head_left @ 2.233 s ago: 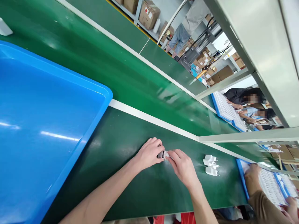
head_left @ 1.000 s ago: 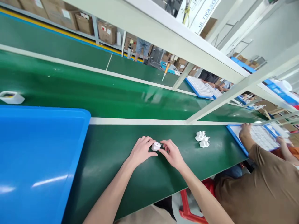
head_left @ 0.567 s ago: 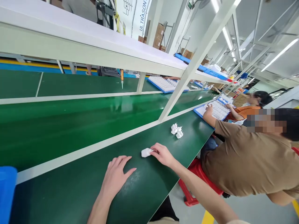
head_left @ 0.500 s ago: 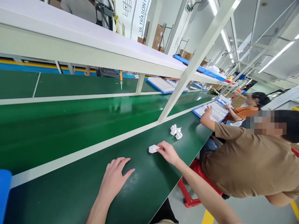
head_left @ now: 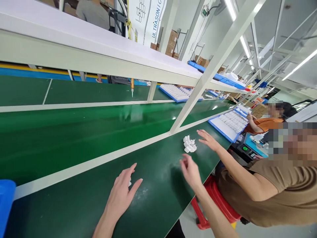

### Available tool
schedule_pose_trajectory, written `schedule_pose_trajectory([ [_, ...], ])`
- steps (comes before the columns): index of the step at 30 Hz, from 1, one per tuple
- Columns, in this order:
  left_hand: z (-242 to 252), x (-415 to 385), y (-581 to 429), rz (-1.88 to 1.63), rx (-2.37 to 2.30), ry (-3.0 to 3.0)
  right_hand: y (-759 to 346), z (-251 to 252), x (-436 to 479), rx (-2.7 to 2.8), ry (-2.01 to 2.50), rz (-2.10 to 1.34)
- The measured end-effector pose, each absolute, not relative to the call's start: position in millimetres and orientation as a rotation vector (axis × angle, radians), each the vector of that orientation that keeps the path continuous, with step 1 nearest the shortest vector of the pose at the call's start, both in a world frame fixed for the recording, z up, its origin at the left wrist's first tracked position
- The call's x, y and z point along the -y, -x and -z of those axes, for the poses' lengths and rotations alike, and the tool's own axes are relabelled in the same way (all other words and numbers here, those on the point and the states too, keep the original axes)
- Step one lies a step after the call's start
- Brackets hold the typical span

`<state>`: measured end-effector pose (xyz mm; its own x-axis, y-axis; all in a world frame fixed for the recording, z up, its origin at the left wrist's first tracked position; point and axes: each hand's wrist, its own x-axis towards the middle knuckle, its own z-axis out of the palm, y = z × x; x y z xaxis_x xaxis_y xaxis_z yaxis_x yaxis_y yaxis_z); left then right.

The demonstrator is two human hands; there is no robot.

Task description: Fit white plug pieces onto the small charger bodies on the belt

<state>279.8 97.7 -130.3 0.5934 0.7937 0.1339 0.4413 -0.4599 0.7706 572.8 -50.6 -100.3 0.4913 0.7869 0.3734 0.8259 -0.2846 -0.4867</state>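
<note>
My left hand is over the green tabletop, thumb and fingers apart. A small white piece shows in part behind its fingers; the rest is hidden. My right hand is just below a cluster of white plastic parts, not touching it. Its fingers are bent and slightly blurred, loosely apart, with nothing visible in them. The parts in the cluster lie close together and have small prongs.
A co-worker's hand reaches in beside the cluster from the right. A blue-edged tray of white parts lies beyond. A white slanted post rises at the table's back rail. A blue bin stands at the left edge.
My right hand has moved right, away from the white part it held. A white piece now shows by my left hand. The cluster looks larger, and the co-worker's hand has come near it.
</note>
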Motion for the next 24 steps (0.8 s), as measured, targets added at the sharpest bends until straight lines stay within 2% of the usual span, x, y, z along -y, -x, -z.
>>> schedule_pose_trajectory([
  [5, 126.5, -79.6, -283.8, -0.698, -0.858, -1.697, -472.4, 114.2, 27.5, 1.697, 1.758, -0.347],
  [8, 125.7, -65.7, -282.3, -0.684, -0.765, -1.563, -442.6, 112.5, 1.9, 1.788, 1.598, -0.490],
  [15, 128.1, -54.3, -279.3, -0.834, -0.895, -1.348, -442.7, 141.5, -39.6, 1.783, 1.491, -0.529],
  [24, 87.9, -43.2, -288.0, -0.520, -0.985, -1.603, -457.9, 150.0, -36.1, 1.684, 1.285, -0.842],
])
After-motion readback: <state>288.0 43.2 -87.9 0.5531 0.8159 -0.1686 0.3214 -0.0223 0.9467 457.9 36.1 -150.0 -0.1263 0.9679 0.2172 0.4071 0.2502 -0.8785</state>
